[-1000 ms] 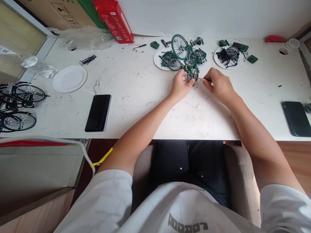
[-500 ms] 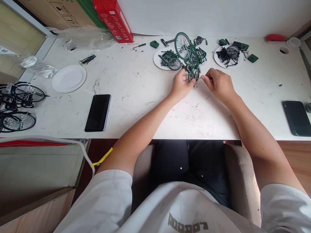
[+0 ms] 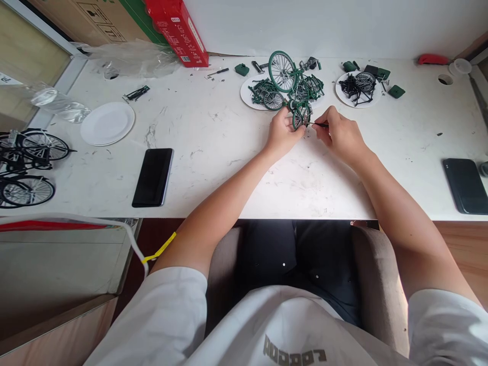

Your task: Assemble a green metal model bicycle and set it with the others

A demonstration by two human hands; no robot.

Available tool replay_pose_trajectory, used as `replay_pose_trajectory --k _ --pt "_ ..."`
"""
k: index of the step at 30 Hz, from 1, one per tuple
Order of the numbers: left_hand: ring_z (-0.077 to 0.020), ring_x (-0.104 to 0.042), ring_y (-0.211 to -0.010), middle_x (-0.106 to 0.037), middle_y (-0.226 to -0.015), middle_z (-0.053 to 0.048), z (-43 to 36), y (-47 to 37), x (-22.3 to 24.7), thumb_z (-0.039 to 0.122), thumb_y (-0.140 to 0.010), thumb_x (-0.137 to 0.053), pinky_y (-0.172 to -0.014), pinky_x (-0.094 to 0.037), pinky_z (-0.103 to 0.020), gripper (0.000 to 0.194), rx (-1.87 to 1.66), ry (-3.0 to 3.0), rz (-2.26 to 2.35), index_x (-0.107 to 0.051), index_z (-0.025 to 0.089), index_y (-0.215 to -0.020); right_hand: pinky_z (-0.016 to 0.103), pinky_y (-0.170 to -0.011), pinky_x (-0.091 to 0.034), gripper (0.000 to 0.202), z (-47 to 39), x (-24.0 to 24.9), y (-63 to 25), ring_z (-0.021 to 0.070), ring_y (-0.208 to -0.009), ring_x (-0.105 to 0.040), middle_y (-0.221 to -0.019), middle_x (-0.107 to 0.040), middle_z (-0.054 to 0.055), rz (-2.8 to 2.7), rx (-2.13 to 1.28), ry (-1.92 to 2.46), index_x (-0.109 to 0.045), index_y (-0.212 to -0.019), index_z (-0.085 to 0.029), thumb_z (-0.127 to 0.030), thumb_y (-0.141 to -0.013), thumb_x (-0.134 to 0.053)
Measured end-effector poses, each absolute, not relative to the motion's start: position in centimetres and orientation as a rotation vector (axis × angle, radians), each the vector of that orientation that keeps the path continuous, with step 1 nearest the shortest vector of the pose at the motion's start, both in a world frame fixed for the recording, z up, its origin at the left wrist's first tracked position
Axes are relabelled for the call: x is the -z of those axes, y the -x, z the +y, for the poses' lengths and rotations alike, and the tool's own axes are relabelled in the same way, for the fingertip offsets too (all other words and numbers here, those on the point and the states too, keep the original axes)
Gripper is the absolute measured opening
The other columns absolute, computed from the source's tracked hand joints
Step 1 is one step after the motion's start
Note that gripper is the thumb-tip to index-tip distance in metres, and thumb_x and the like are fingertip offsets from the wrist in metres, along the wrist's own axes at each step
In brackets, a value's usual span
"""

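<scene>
My left hand (image 3: 282,131) is closed on a green model bicycle (image 3: 282,71), its fingers and thumb around the small wheel nearest me. The bicycle's larger wheel points away, towards the wall. From the right, my right hand (image 3: 341,133) pinches a thin dark screwdriver (image 3: 322,125), whose tip is at the small wheel beside my left thumb. Behind the held bicycle, a white plate (image 3: 247,96) bears more green bicycle parts (image 3: 263,92). The exact contact point of the tip is too small to make out.
Black bicycle parts lie on a plate (image 3: 345,101) at the right. At the left are a white plate (image 3: 108,123), a phone (image 3: 153,178) and black model bicycles (image 3: 28,190). A red box (image 3: 179,33) stands at the back; another phone (image 3: 465,185) lies far right.
The green bicycle has tilted slightly left with its large wheel. My right fingers have shifted back along the screwdriver, and more of it shows.
</scene>
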State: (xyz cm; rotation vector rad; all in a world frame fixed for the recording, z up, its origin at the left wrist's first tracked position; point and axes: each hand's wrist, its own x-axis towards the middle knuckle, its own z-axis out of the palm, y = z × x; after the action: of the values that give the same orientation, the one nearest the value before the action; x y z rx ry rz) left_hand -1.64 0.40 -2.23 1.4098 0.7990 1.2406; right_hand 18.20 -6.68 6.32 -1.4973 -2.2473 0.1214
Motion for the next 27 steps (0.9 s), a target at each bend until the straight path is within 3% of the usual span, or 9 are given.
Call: replay_pose_trajectory --k 12,15,22,27 --pt "-0.0295 -0.084 -0.127 -0.084 -0.124 -0.013 0.3 1.8 3.0 0.030 -0.095 -0.090 -0.119 -0.068 -0.054 0.045 -1.268 -1.457 0.809 -0.063 0.023 -0.131 0.041 -0.071 -0.049 0.067 -6.0 -4.8 -17.7 0.0297 -0.074 -0.069 -0.081 -0.075 0.009 -2.153 -0.016 1.648 -0.067 -0.123 -0.025 -0.079 -0.116 -0.028" --pt "-0.0305 -0.083 -0.130 -0.085 -0.126 -0.013 0.3 1.9 2.9 0.032 -0.095 -0.090 -0.119 -0.068 -0.055 0.047 -1.262 -1.473 0.807 -0.065 0.024 -0.133 0.042 -0.073 -0.050 0.075 -5.9 -4.3 -17.6 0.0322 -0.077 -0.071 -0.079 -0.072 0.009 -2.124 -0.014 1.675 -0.066 -0.124 -0.025 -0.085 -0.114 -0.022" --pt "-0.0329 -0.080 -0.137 -0.083 -0.131 -0.015 0.2 1.8 2.9 0.032 -0.096 -0.090 -0.121 -0.067 -0.057 0.050 -1.254 -1.461 0.803 -0.065 0.025 -0.138 0.041 -0.071 -0.048 0.079 -6.0 -4.3 -17.2 0.0310 -0.073 -0.069 -0.071 -0.064 0.007 -2.075 -0.001 1.649 -0.065 -0.118 -0.026 -0.087 -0.114 -0.014" --pt "-0.0305 -0.082 -0.132 -0.083 -0.127 -0.013 0.4 1.8 2.9 0.037 -0.098 -0.089 -0.120 -0.067 -0.056 0.048 -1.294 -1.440 0.820 -0.062 0.024 -0.136 0.043 -0.072 -0.048 0.072 -6.8 -5.4 -16.5 0.0303 -0.075 -0.066 -0.083 -0.071 0.011 -2.173 0.003 1.684 -0.068 -0.124 -0.022 -0.078 -0.117 -0.022"
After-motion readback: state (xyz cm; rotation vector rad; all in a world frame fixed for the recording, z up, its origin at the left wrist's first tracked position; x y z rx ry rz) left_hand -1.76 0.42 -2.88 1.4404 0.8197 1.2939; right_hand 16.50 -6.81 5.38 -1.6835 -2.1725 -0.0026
